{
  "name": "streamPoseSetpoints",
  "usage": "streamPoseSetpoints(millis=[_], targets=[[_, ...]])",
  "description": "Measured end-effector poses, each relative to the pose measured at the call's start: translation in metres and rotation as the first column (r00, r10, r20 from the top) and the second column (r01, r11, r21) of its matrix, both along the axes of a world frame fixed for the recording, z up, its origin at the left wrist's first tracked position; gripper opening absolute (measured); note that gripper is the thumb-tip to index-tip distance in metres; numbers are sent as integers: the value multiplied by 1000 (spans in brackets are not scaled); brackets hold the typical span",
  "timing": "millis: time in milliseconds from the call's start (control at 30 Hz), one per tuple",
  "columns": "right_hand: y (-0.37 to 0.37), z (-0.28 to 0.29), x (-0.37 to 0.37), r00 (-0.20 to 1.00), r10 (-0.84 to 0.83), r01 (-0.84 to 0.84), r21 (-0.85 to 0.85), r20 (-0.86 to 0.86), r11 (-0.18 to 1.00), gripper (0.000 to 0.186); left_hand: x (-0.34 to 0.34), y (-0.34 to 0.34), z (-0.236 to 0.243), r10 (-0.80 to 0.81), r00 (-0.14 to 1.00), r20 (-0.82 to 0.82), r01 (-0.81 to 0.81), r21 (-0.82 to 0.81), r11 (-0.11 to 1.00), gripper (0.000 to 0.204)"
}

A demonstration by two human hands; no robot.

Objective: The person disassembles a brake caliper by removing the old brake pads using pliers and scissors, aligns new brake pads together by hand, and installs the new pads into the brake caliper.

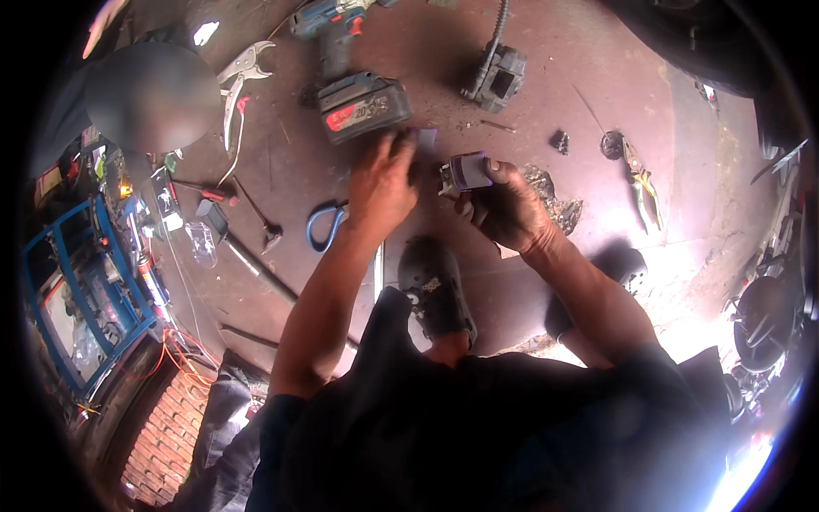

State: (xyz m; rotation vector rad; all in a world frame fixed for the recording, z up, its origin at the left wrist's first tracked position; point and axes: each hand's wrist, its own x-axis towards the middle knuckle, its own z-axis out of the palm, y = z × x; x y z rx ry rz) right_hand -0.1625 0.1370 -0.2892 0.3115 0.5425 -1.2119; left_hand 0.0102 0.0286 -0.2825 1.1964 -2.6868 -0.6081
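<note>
Your right hand (pixel 509 207) grips a small grey block with a purple face (pixel 465 172); your left hand (pixel 381 186) reaches, fingers spread, toward a flat purple piece (pixel 426 138).
You hold the block just above the reddish floor (pixel 589 77), face up, probably for inspection; the piece lies beside the blue cordless drill (pixel 350 81).

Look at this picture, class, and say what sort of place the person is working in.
Probably a repair workshop, with the work done on the floor. A cordless drill, locking pliers and tin snips lie on the stained floor, and the right hand holds a small purple-and-grey part.
</note>
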Motion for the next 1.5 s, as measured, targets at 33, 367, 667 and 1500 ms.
streamPoseSetpoints(millis=[33, 367, 667, 1500], targets=[[0, -1, -1, 1000, -9, 9, 11, 2, 1000, 58, -4, -1, 0, 1, 1000, -2, -1, 1, 1000, 49], [-5, 6, -11, 989, -84, 90, -45, 124, 995, 57, -14, -16, -18, -196, 953, 230, 201, 4, 980, 53], [-8, 13, -10, 992, -125, 125, -33, 18, 992, 56, -15, -3, -11, -73, 975, 211, 66, 37, 997, 41], [-6, 6, -12, 984, -180, 180, 58, -20, 982, 33, -15, 33, 0, 98, 968, 233, -118, 73, 990, 41]])
